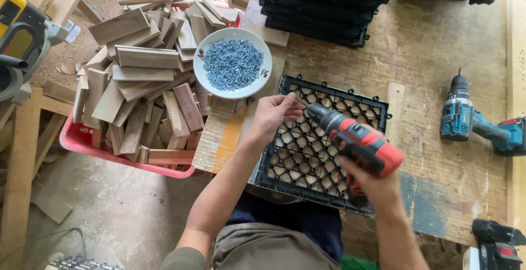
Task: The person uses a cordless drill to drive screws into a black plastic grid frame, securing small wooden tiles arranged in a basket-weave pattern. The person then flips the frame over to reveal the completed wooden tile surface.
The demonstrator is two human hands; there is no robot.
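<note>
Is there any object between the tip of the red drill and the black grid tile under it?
Nothing visible blocks it. The red drill in the right hand points at the black grid tile, and only the left hand fingertips pinch beside its tip.

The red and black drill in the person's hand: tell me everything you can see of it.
The red and black drill is a cordless pistol-type tool with a plastic-looking red body, black grip areas and a dark chuck. The right hand holds its handle. It is tilted, nose pointing up-left and down toward the black plastic grid tile on the wooden bench. Its tip sits right by the left hand, whose fingers pinch at that spot; any screw there is too small to see.
</note>
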